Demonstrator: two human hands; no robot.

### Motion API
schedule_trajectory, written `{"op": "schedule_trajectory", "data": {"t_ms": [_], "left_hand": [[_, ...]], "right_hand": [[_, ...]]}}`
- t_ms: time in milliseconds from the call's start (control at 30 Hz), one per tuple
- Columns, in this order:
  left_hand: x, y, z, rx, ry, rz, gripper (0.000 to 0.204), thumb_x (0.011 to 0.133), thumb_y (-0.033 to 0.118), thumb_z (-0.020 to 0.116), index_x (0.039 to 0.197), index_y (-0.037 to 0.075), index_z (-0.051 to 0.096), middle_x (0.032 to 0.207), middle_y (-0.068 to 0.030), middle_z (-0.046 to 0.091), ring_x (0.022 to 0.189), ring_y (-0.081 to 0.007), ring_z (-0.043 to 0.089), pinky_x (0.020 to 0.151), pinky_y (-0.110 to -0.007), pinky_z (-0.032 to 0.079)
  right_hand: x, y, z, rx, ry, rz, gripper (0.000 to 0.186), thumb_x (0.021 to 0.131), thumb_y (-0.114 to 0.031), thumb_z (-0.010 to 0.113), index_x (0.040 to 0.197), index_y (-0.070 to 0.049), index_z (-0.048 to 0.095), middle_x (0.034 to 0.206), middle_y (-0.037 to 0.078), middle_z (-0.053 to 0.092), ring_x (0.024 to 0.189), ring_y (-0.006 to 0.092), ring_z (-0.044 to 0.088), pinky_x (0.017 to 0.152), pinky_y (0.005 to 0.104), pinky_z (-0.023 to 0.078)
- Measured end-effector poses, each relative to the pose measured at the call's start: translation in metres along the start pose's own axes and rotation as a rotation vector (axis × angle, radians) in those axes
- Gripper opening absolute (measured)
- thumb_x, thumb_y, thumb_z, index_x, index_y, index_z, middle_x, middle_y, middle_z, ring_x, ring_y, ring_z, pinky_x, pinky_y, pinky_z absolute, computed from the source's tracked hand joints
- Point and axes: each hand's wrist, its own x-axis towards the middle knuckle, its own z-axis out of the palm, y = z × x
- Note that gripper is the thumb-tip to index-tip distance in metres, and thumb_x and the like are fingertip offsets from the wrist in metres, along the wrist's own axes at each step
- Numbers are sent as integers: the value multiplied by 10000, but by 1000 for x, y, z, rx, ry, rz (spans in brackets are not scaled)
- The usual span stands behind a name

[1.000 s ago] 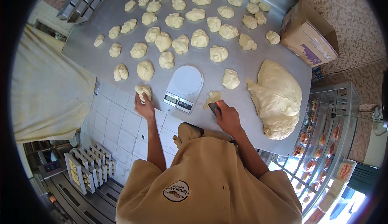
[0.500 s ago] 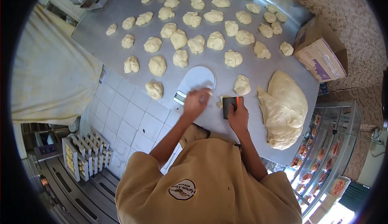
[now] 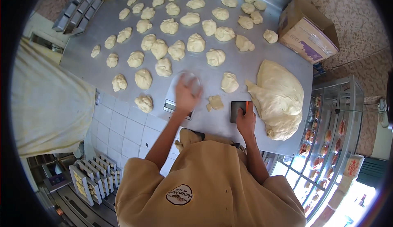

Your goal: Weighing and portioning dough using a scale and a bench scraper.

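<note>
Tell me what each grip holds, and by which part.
Right grip: the dough scraper, by its orange-edged side. Left grip: blurred over the digital scale; can't tell.

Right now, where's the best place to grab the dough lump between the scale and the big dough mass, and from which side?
I'd probably cup the dough lump around its near and far flanks, coming from above and its left. It's a rounded mound with bare metal table on its left; on its right, a flap of the big dough mass lies close.
</note>
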Motion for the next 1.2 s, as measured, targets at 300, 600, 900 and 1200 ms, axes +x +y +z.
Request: {"op": "schedule_trajectory", "data": {"t_ms": [300, 600, 900, 1200], "left_hand": [[-101, 17, 36, -215, -505, 99, 491, 879, 240, 675, 1366, 225, 616, 1562, -130, 408, 1432, -387, 383, 1108, -494, 378], [-15, 127, 56, -1, -204, 222, 766, 808, 251, 740, 1510, 159, 448, 1599, -213, 330, 1473, -388, 338, 1151, -452, 357], [23, 125, 203, -558, -330, 10, 710, 773, 107, 772, 1436, 68, 520, 1460, -151, 539, 1380, -316, 477, 1117, -378, 398], [-41, 132, 140, -634, -342, -270, 633, 815, 54, 740, 1414, 45, 537, 1370, -104, 615, 1219, -263, 604, 1028, -328, 467]], "right_hand": [[13, 26, -15, 28, -25, -39, 276, 906, -93, 586, 1141, -18, 463, 853, 257, 660, 717, 489, 606, 629, 536, 464], [80, 14, -98, -140, -15, -137, 264, 904, -110, 588, 1126, -31, 470, 868, 239, 673, 764, 465, 647, 658, 517, 494], [172, 59, -34, -371, 54, -210, 288, 921, -137, 562, 1177, -57, 458, 935, 195, 695, 809, 448, 673, 698, 511, 509], [79, 86, -35, -244, 18, -26, 312, 914, -106, 555, 1197, -35, 446, 974, 200, 693, 822, 449, 672, 715, 544, 494]]}}
